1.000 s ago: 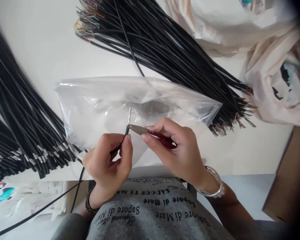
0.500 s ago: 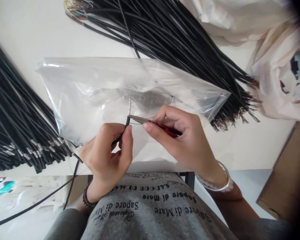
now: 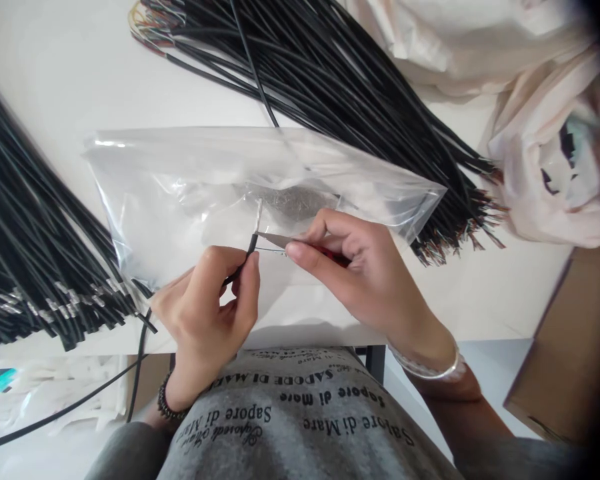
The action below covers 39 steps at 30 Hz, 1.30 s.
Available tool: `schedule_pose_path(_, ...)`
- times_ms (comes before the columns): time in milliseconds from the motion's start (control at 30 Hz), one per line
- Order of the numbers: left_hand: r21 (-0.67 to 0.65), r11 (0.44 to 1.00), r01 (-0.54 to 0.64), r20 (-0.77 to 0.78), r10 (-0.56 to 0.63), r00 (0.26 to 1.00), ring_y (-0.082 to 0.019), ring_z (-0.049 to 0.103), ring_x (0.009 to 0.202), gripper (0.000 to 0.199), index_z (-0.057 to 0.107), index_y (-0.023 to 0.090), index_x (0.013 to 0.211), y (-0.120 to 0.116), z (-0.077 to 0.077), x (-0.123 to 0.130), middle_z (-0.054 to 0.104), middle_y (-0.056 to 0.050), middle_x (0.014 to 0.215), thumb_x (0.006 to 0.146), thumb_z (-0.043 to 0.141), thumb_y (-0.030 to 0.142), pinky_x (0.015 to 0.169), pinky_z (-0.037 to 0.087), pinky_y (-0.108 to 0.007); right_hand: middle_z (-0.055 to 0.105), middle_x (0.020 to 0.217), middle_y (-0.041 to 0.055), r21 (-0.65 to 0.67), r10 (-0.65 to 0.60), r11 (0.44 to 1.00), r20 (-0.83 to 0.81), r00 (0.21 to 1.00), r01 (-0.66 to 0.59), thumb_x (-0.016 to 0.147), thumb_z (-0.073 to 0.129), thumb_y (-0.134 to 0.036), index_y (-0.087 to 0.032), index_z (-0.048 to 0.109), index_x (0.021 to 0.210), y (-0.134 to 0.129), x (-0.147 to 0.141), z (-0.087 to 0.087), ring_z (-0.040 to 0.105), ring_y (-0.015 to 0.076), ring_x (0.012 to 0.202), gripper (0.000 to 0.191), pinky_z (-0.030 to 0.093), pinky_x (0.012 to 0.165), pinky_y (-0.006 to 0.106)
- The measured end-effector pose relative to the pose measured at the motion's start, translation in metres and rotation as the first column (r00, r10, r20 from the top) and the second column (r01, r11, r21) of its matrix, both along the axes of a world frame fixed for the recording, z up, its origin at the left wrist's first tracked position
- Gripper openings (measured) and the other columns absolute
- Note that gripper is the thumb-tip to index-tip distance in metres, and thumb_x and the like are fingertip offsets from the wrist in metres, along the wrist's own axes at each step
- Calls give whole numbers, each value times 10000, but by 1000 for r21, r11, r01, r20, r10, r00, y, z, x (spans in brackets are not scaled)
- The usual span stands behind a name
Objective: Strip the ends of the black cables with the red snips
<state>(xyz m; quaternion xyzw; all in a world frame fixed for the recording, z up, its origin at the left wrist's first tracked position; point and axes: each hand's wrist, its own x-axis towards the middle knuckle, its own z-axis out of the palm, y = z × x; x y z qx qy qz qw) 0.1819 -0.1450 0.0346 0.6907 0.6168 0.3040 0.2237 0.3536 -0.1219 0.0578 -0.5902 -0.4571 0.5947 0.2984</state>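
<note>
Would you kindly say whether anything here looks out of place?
One thin black cable lies askew, crossing the thick bundle of black cables at a steeper angle than its neighbours and reaching the clear plastic bag. Nothing else stands out.

Head-worn view, facing forward and steeply down from close above: grey shirt (image 3: 290, 457) at the near edge, white table (image 3: 75, 80) beyond.

Soft light, glare on plastic (image 3: 180, 207)
</note>
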Motion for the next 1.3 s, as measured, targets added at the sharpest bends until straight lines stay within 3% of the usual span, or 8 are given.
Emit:
schedule_pose_path(100, -30, 999, -36, 36, 37, 999, -54, 394, 464, 130, 572, 224, 781, 1, 0, 0, 504, 75, 570, 844, 672, 169, 474, 312, -262, 478, 580, -66, 46, -19, 999, 57, 998, 16, 882, 670, -337, -201, 490, 725, -2, -1, 0, 382, 64, 499, 275, 303, 456, 218)
schedule_pose_path(233, -104, 990, -98, 170, 115, 979, -68, 418, 468, 90, 581, 228, 807, 2, -3, 0, 520, 69, 569, 874, 640, 216, 462, 314, -263, 455, 559, -75, 222, -74, 975, 197, 978, 29, 923, 611, -321, -209, 484, 749, -8, -4, 0, 365, 61, 486, 244, 298, 452, 212)
schedule_pose_path(367, -125, 986, -106, 362, 145, 921, -100, 487, 503, 76, 591, 246, 844, 3, -5, -1, 524, 51, 579, 905, 603, 290, 482, 355, -282, 486, 545, -84, 447, -104, 894, 263, 959, -26, 892, 658, -305, -208, 535, 796, -14, -9, -4, 365, 53, 446, 183, 320, 427, 201)
schedule_pose_path(500, -207, 978, -19, 535, 129, 835, -106, 415, 485, 111, 578, 241, 855, 4, -1, 0, 469, 35, 568, 944, 549, 301, 451, 312, -293, 607, 609, -59, 581, -118, 808, 328, 937, -102, 880, 676, -285, -208, 582, 878, -17, -12, -8, 408, 63, 419, 122, 378, 424, 216)
schedule_pose_path(633, -252, 968, 1, 594, 154, 790, -110, 377, 488, 187, 559, 226, 818, 4, 3, 2, 448, 20, 564, 976, 493, 301, 439, 287, -303, 631, 612, -52, 643, -143, 751, 383, 913, -152, 876, 686, -257, -201, 593, 919, -18, -16, -8, 462, 71, 423, 117, 410, 440, 220)
schedule_pose_path(867, -202, 979, -12, 611, 135, 780, -104, 344, 472, 189, 554, 228, 808, 5, 3, 4, 435, 27, 551, 977, 495, 289, 442, 256, -308, 638, 595, -44, 666, -184, 720, 452, 873, -194, 883, 676, -266, -189, 598, 874, -16, -20, -6, 494, 70, 431, 110, 404, 442, 213)
schedule_pose_path(1167, -98, 992, -81, 450, 117, 886, -83, 379, 432, 140, 573, 236, 827, 7, 0, 3, 477, 45, 546, 950, 526, 286, 418, 270, -280, 654, 628, -45, 530, -112, 838, 399, 910, -130, 901, 650, -277, -183, 604, 871, -15, -18, 0, 499, 60, 456, 109, 431, 484, 200)
schedule_pose_path(1300, -33, 993, -114, 404, 117, 907, -76, 383, 429, 141, 577, 223, 809, 6, -2, 3, 479, 53, 544, 936, 543, 274, 410, 278, -268, 676, 679, -47, 490, -77, 862, 377, 923, -128, 908, 636, -278, -191, 591, 837, -14, -16, 3, 493, 49, 467, 121, 424, 494, 193)
